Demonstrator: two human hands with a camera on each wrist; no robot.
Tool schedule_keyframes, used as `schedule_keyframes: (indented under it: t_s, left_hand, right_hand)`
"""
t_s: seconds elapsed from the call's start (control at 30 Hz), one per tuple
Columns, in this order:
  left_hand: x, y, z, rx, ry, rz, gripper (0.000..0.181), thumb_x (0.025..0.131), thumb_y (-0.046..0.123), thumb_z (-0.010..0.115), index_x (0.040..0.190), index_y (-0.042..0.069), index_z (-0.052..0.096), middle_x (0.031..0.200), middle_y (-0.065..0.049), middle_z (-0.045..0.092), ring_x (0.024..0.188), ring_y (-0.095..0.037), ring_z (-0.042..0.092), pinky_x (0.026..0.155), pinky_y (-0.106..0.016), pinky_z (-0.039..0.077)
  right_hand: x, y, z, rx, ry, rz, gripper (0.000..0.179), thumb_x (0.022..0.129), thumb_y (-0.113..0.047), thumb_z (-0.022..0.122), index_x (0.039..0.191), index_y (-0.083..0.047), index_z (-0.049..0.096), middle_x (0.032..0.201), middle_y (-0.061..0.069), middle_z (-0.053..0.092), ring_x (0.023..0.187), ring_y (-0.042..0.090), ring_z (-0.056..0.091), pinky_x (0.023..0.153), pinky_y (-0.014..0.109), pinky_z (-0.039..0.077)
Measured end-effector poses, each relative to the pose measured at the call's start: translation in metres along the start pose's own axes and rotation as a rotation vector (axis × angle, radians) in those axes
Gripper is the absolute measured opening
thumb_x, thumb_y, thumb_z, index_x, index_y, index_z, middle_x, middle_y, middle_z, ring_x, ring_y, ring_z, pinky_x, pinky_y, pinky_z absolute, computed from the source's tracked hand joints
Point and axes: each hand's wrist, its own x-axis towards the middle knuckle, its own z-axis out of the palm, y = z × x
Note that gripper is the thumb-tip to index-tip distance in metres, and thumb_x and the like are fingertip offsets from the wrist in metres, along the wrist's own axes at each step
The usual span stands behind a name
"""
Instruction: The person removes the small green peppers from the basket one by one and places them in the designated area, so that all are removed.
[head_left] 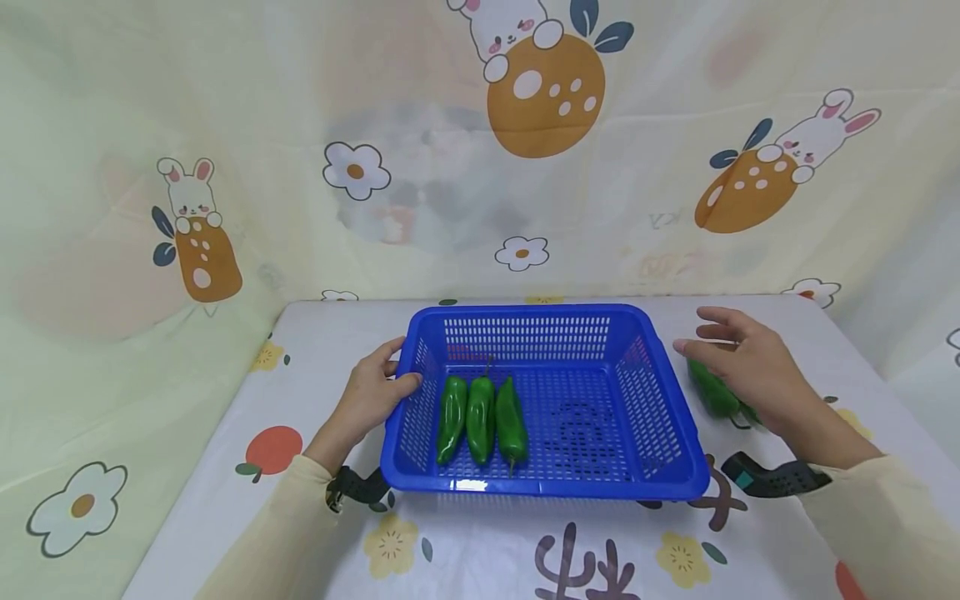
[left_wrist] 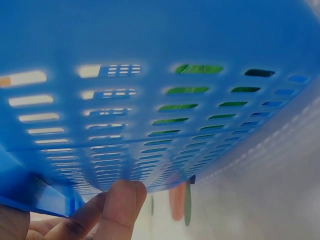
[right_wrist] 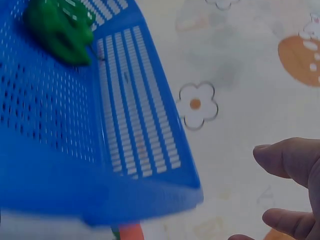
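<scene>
Gripping the basket (head_left: 540,487) at its left rim with the left hand (head_left: 372,387), with thumb over the edge and fingers along the outer wall. Seen from the left wrist, bent against the slotted wall at the fingers, with green showing through the slots. Released on the other side: holding nothing with the right hand (head_left: 753,358), just beyond the right rim, with thumb and forefinger stretched out and well parted. Seen from the right wrist, with a wide gap between thumb and fingers, and apart from the basket. In the head view, just above a loose pepper (head_left: 708,387), covering part of it; impossible to tell whether touching it. Lined up side by side in the left half of the basket, three peppers (head_left: 480,421), all glossy green and lying lengthwise from far to near, with stem toward the far wall on the middle one and toward the near wall on the rightmost. Resting, basket and loose pepper alike, on a white patterned cloth (head_left: 465,550).
</scene>
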Motion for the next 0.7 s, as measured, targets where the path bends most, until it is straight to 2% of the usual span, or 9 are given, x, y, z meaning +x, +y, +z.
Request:
schedule_keyframes:
  t_s: [0.27,0.5,0.7]
  left_hand:
    - [0.001,-0.001,-0.001,0.002,0.006,0.004,0.073,0.097,0.013,0.067,0.160,-0.002,0.034,0.124,-0.029,0.069,0.090,-0.034,0.078,0.070,-0.043,0.066]
    - [0.001,-0.001,0.000,0.003,0.005,-0.003,0.073,0.097,0.013,0.067,0.160,0.000,0.034,0.125,-0.029,0.069,0.091,-0.034,0.078,0.071,-0.043,0.066]
    - [0.000,-0.001,0.000,0.002,0.006,0.004,0.072,0.097,0.012,0.068,0.160,-0.001,0.035,0.126,-0.029,0.068,0.093,-0.036,0.078,0.071,-0.044,0.066]
  right_hand:
    - [-0.007,-0.019,0.019,0.067,-0.043,-0.056,0.088,0.101,-0.044,0.065,0.166,-0.005,0.021,0.160,0.034,0.034,0.141,0.059,0.040,0.104,0.079,0.038]
    - [-0.012,-0.030,0.037,0.115,-0.104,-0.125,0.082,0.102,-0.039,0.066,0.164,-0.004,0.026,0.156,0.032,0.040,0.139,0.054,0.045,0.106,0.073,0.044]
    - [-0.011,-0.040,0.049,0.125,-0.161,-0.129,0.078,0.102,-0.036,0.067,0.163,-0.005,0.029,0.155,0.030,0.042,0.139,0.051,0.045,0.107,0.071,0.046]
